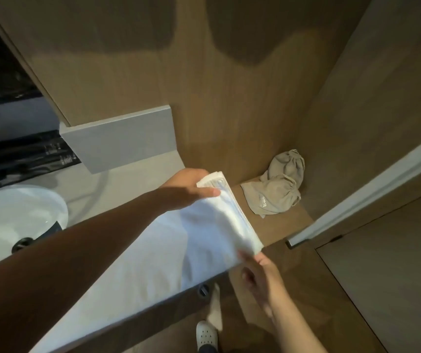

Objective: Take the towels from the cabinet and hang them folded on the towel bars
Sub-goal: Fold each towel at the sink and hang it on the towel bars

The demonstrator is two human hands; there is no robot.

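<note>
A folded white towel hangs in the air in front of the open wooden cabinet. My left hand grips its far top corner, thumb on top of the folded layers. My right hand pinches the near corner from below, at the cabinet's front edge. The towel spreads down toward me over the counter. No towel bar shows in this view.
Two beige drawstring bags lie on the cabinet shelf behind the towel. The cabinet door stands open on the right. A white basin sits on the counter at left. My white shoe is on the floor below.
</note>
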